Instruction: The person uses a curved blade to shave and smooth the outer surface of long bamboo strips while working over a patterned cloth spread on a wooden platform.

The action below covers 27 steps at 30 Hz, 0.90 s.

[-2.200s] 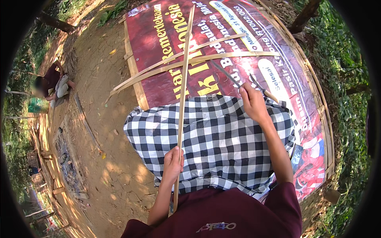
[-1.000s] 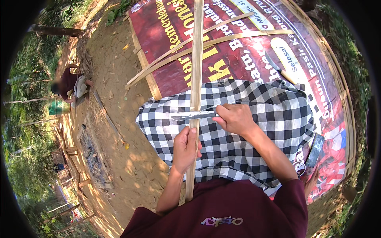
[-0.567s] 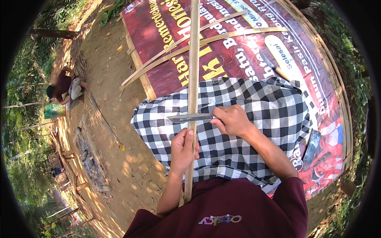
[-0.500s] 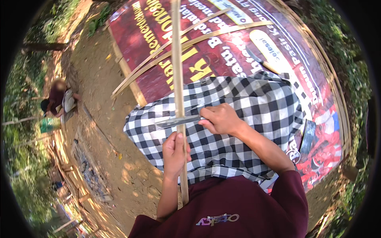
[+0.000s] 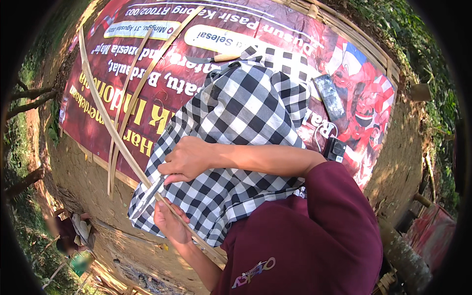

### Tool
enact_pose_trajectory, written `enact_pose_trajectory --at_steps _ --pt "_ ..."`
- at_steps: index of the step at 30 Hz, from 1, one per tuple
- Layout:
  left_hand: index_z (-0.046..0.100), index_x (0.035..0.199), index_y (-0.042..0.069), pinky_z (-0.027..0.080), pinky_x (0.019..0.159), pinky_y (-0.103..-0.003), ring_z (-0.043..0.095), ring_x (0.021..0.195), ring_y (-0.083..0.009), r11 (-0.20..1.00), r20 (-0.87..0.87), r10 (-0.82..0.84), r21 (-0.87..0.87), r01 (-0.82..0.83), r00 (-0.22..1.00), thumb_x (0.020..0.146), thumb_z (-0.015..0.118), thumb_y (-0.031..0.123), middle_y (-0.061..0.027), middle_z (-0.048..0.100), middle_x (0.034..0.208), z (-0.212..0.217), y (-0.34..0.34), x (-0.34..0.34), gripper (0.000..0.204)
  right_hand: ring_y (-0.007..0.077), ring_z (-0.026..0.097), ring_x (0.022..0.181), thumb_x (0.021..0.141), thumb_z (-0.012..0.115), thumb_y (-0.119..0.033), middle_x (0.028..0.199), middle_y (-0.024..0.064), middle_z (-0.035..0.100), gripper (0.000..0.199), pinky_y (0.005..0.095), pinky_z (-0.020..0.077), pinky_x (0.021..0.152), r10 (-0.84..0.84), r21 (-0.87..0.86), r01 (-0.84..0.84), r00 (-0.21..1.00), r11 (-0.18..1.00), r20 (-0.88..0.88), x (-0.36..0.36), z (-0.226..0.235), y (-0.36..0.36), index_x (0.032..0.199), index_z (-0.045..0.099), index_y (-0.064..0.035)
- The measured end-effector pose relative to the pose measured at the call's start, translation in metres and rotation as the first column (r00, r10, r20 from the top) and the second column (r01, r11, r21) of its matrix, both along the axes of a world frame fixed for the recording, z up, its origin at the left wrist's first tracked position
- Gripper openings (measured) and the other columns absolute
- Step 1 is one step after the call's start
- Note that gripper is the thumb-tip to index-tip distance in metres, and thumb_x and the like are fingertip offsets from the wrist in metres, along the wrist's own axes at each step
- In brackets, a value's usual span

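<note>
My left hand (image 5: pixel 171 221) is closed around the lower part of a long, pale bamboo strip (image 5: pixel 105 115), which slants up to the far left. In my right hand (image 5: pixel 188 160) is a knife (image 5: pixel 147 197); its fingers wrap the handle, hiding most of it. The blade lies across the strip just beyond my left hand. Below both hands, a black-and-white checked cloth (image 5: pixel 246 103) covers my lap. Two more thin bamboo strips (image 5: pixel 132 105) rest on the red printed banner (image 5: pixel 93 105) to the left.
A wooden-handled blade (image 5: pixel 227 57) lies on the banner beyond the cloth. To the right are a dark rectangular block (image 5: pixel 328 96) and a small black device (image 5: pixel 335 149) with a cable. Another person (image 5: pixel 73 231) crouches at the lower left near a green object (image 5: pixel 79 263). Logs (image 5: pixel 403 253) stand lower right.
The view has turned, and the bamboo strip now slants to the far left instead of standing nearly upright. Both hands appear further left, with the knife still across the strip.
</note>
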<state>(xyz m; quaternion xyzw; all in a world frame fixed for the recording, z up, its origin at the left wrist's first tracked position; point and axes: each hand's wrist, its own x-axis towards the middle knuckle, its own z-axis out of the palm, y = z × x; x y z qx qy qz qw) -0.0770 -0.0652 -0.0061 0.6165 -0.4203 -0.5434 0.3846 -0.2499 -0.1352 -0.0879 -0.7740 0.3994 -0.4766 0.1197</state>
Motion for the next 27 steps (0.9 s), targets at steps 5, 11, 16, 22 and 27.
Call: enact_pose_trajectory --at_steps 5,11,16,22,27 --pt "0.049 0.086 0.006 0.028 0.032 -0.017 0.037 0.035 -0.0061 0.999 0.047 0.038 0.010 -0.039 0.998 0.101 0.045 0.037 0.0004 0.042 0.053 0.007 -0.003 -0.011 0.034 0.0242 0.055 0.044 0.089 0.054 -0.050 0.054 0.0007 0.052 0.037 0.0366 0.0372 0.035 -0.023 -0.031 0.023 1.000 0.999 -0.015 -0.010 -0.002 -0.008 0.075 0.052 -0.0158" --pt "0.050 0.087 0.006 0.027 0.031 -0.018 0.036 0.035 -0.0069 0.999 0.059 0.048 0.007 -0.048 0.997 0.101 0.045 0.036 0.0005 0.041 0.053 0.008 -0.004 -0.019 0.034 0.0233 0.056 0.044 0.090 0.052 -0.052 0.053 0.0012 0.051 0.038 0.0371 0.0389 0.035 -0.086 0.013 0.087 0.995 0.996 -0.044 -0.007 -0.001 0.001 0.075 0.052 -0.0175" --pt "0.047 0.083 0.005 0.029 0.030 -0.018 0.037 0.036 -0.0064 1.000 0.095 0.012 0.011 -0.013 0.995 0.101 0.044 0.034 -0.0005 0.040 0.051 0.015 0.014 -0.015 0.034 0.0304 0.061 0.050 0.094 0.047 -0.045 0.059 0.0083 0.060 0.035 0.0417 0.0471 0.044 -0.315 0.590 0.280 0.948 0.757 -0.045 -0.050 0.039 -0.022 0.080 0.056 -0.0141" --pt "0.048 0.084 0.004 0.028 0.029 -0.019 0.035 0.033 -0.0073 0.995 0.024 -0.090 0.033 0.089 0.996 0.102 0.044 0.033 -0.0010 0.040 0.050 0.012 0.051 -0.009 0.034 0.0315 0.057 0.051 0.093 0.056 -0.032 0.054 0.0112 0.055 0.028 0.0408 0.0401 0.044 -0.487 0.092 0.483 0.820 0.871 0.300 -0.113 0.063 -0.024 0.079 0.056 -0.0077" --pt "0.046 0.083 0.005 0.029 0.030 -0.019 0.035 0.035 -0.0067 0.998 0.004 -0.042 0.049 0.042 0.999 0.101 0.044 0.036 -0.0005 0.040 0.050 0.006 0.020 -0.002 0.035 0.0282 0.058 0.051 0.084 0.065 -0.050 0.058 0.0100 0.057 0.048 0.0385 0.0441 0.048 -0.776 0.308 0.722 0.622 0.620 0.105 -0.185 0.038 0.065 0.079 0.053 -0.0040"
